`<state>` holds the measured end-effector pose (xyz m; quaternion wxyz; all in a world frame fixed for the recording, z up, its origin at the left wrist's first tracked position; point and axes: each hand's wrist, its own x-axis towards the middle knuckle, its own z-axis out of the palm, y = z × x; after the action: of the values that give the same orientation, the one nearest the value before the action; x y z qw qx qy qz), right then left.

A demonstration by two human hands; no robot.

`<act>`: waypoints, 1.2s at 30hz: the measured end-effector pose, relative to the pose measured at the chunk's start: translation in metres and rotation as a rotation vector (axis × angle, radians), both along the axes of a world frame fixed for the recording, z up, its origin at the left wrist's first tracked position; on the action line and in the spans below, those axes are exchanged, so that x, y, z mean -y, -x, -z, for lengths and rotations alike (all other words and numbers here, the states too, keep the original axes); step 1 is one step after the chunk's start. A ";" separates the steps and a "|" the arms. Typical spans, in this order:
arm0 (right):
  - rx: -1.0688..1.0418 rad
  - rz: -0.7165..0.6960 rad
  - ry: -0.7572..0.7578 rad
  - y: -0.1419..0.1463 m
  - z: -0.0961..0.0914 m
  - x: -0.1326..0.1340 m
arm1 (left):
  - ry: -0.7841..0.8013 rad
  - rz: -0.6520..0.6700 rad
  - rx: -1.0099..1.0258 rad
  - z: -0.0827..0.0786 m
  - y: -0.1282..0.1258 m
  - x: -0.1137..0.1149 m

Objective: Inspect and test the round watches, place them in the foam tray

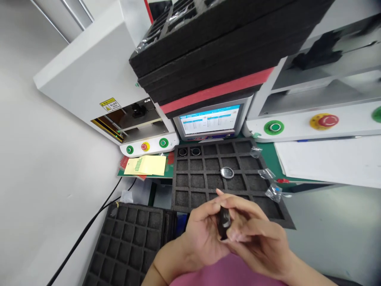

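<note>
My left hand (204,234) and my right hand (258,236) are together in front of my body. Between them they grip a small dark, glossy part (224,223), seen nearly edge-on; its exact kind cannot be made out. Fingers of both hands press on it and hide some of its outline. Just beyond my fingertips is a black foam tray (195,181) with square pockets. A round, silver-rimmed glass-like disc (227,172) lies on its dividers. Two dark round pieces, one of them a ringed disc (195,151), sit in pockets at the back left corner.
Stacked black foam trays (208,59) overhang a screen (210,121). White machines with green buttons (274,127) and a red emergency stop (328,120) stand behind. Clear plastic scraps (274,192) lie along the tray's right edge. Another foam tray (127,238) is lower left; papers (333,161) lie right.
</note>
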<state>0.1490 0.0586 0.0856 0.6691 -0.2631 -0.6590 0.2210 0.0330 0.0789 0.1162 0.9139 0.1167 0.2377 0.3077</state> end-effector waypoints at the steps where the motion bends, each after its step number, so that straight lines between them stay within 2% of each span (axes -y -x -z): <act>1: 0.002 0.000 -0.014 0.000 0.001 0.000 | -0.006 -0.004 -0.013 -0.001 -0.001 0.000; 7: -0.100 -0.004 -0.033 -0.001 0.007 0.004 | -0.058 -0.022 -0.031 0.001 -0.010 0.001; 11: -0.151 0.000 -0.036 -0.009 0.012 0.005 | -0.060 0.001 0.036 0.005 -0.020 0.002; 15: -0.158 0.013 -0.048 -0.021 0.014 0.006 | -0.025 0.018 0.033 0.006 -0.033 0.001; 21: -0.160 0.025 -0.042 -0.036 0.020 0.011 | 0.066 0.043 -0.110 0.005 -0.052 0.002; 29: -0.186 0.023 0.025 -0.050 0.026 0.020 | 0.073 0.028 -0.090 0.005 -0.068 0.009; 33: -0.193 0.043 0.023 -0.053 0.028 0.024 | 0.023 0.080 -0.073 0.004 -0.072 0.010; 36: -0.240 0.085 0.042 -0.051 0.028 0.025 | -0.086 0.068 -0.104 0.005 -0.074 0.009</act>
<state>0.2002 0.0332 0.0571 0.7463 -0.2763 -0.5576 0.2363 0.1068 0.0695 0.1114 0.9043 0.1798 0.2674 0.2800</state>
